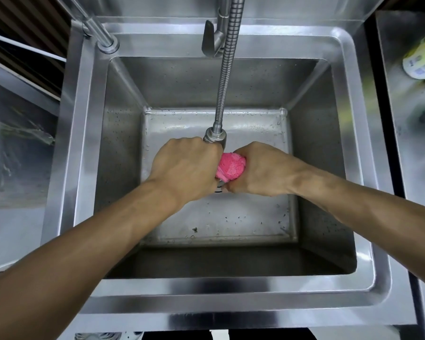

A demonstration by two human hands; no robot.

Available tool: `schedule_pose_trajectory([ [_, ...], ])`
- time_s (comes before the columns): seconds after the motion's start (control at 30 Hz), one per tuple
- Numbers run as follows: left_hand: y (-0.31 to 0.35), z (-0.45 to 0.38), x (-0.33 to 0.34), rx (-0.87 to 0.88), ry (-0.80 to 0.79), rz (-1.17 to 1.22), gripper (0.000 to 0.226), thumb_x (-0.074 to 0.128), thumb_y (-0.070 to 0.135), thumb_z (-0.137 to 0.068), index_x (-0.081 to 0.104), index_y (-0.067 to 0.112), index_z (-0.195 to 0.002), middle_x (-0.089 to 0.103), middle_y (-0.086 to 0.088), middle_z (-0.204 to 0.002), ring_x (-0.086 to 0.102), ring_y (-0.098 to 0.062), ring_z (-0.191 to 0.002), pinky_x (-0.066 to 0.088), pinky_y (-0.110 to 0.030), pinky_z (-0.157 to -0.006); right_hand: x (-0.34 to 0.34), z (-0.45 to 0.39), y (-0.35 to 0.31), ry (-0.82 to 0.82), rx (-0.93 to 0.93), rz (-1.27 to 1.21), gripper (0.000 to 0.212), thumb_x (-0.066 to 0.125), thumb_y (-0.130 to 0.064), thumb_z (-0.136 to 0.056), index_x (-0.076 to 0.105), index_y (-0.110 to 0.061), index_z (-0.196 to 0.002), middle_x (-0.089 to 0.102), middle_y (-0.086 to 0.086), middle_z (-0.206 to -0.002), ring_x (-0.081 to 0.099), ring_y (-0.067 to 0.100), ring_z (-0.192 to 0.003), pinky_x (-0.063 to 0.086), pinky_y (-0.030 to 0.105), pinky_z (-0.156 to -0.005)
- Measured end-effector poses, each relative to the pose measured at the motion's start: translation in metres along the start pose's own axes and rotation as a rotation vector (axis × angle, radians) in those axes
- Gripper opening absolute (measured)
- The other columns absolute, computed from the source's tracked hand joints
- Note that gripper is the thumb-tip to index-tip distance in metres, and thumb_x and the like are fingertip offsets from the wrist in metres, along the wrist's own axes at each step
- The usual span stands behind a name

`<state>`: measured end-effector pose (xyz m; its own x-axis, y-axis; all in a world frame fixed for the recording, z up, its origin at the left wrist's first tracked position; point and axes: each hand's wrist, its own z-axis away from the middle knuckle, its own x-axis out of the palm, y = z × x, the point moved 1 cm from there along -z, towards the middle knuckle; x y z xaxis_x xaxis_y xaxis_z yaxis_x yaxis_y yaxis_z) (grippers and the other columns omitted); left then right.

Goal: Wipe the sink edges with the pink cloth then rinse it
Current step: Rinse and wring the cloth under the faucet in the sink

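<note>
Hands [187, 165] [260, 168] wring pink cloth [231, 166] mid-sink [339, 45], clear of walls.

The pink cloth [231, 169] is bunched into a tight wad between my left hand [185, 168] and my right hand [260, 169], its nubbly middle bulging up. Below my hands, the steel sink [206, 288] is deep, square and speckled with droplets.
</note>
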<state>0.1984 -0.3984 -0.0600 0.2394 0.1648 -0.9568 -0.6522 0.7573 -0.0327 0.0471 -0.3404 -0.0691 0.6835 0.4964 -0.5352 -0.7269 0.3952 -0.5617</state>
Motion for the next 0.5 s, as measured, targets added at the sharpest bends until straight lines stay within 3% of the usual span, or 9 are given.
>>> schedule_pose_trajectory([
  [0.13, 0.005, -0.005, 0.006, -0.059, -0.075, 0.072, 0.016, 0.062, 0.026, -0.084, 0.055, 0.020, -0.097, 0.038, 0.003, -0.065, 0.047, -0.026, -0.066, 0.037, -0.034, -0.063, 0.006, 0.000, 0.002, 0.073, 0.011, 0.101, 0.020, 0.072, -0.031, -0.085, 0.058, -0.027, -0.071, 0.066, -0.005, -0.073, 0.065, 0.018, -0.069, 0.049, 0.029, -0.057],
  [0.37, 0.006, -0.012, 0.011, -0.119, -0.245, 0.249, 0.009, 0.062, 0.026, -0.075, 0.053, 0.022, -0.075, 0.053, 0.002, -0.070, 0.049, -0.018, -0.059, 0.041, -0.031, -0.063, 0.009, -0.005, 0.007, 0.101, -0.025, 0.297, 0.015, 0.064, -0.041, -0.088, 0.058, -0.027, -0.088, 0.062, -0.003, -0.081, 0.062, 0.024, -0.075, 0.041, 0.029, -0.060],
  [0.5, 0.005, -0.013, 0.014, -0.159, -0.346, 0.342, 0.007, 0.060, 0.025, -0.073, 0.057, 0.020, -0.071, 0.059, -0.001, -0.070, 0.054, -0.017, -0.058, 0.041, -0.028, -0.055, 0.013, -0.006, 0.006, 0.119, -0.091, 0.382, 0.019, 0.060, -0.041, -0.094, 0.059, -0.022, -0.096, 0.064, 0.001, -0.086, 0.062, 0.025, -0.077, 0.044, 0.031, -0.067],
])
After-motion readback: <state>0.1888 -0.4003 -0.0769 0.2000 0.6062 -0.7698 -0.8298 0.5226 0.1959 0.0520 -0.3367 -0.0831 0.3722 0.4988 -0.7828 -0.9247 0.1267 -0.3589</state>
